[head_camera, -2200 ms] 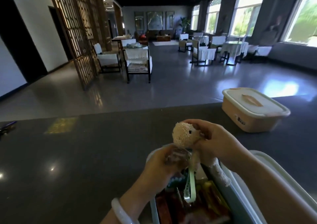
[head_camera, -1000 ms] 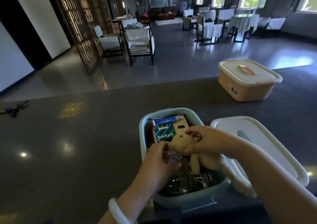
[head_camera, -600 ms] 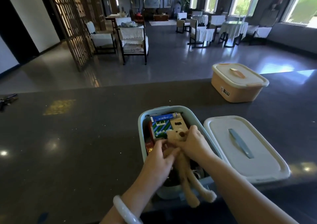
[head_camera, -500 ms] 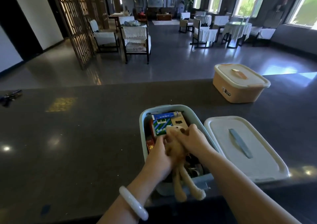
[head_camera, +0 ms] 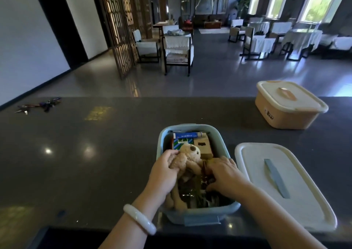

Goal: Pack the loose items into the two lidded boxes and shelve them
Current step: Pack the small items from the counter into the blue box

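The soft, light teddy bear [head_camera: 187,158] lies in the blue box [head_camera: 198,213] at the counter's [head_camera: 95,163] near edge, left hand [head_camera: 164,174] gripping its squashy body, probably the best hold; right hand's [head_camera: 222,172] grip unclear.

Two storage boxes stand on one dark counter [head_camera: 95,163]: a blue box [head_camera: 192,213], near, and an orange box [head_camera: 282,115], far right. Two lids: one loose lid [head_camera: 297,201], one fitted lid [head_camera: 297,98]. One plush bear [head_camera: 188,155]. One bunch of keys [head_camera: 41,105], far left. Two hands, the left hand [head_camera: 163,174] and right hand [head_camera: 224,174]; one bracelet [head_camera: 139,218].
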